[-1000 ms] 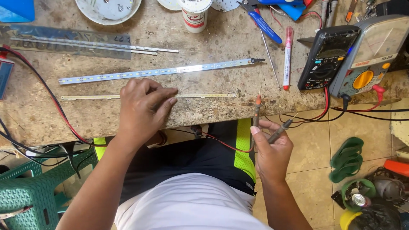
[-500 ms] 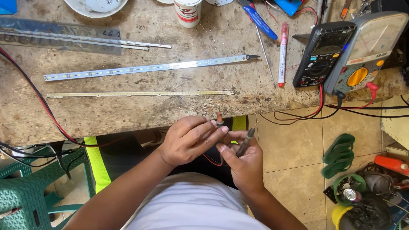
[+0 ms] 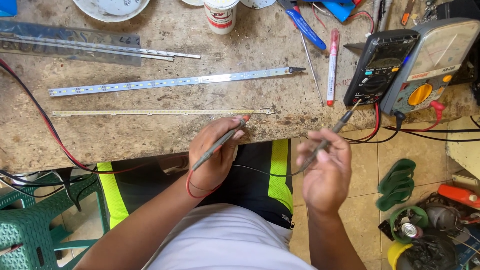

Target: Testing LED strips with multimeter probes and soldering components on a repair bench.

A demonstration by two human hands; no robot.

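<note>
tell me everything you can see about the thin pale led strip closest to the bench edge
The thin pale yellowish LED strip is long, very narrow and flat, lying straight along the mottled stone benchtop, parallel to the wider silvery LED strip behind it. It looks like a slim circuit board with a row of tiny emitters. A small wire loop shows at its right end. Nothing rests on it; the left hand, holding a red-tipped probe, sits just beside that end, not touching.

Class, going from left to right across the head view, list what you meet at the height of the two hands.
Green plastic stool → left hand with red-wired probe → right hand with black-wired probe → green sandals.
</note>
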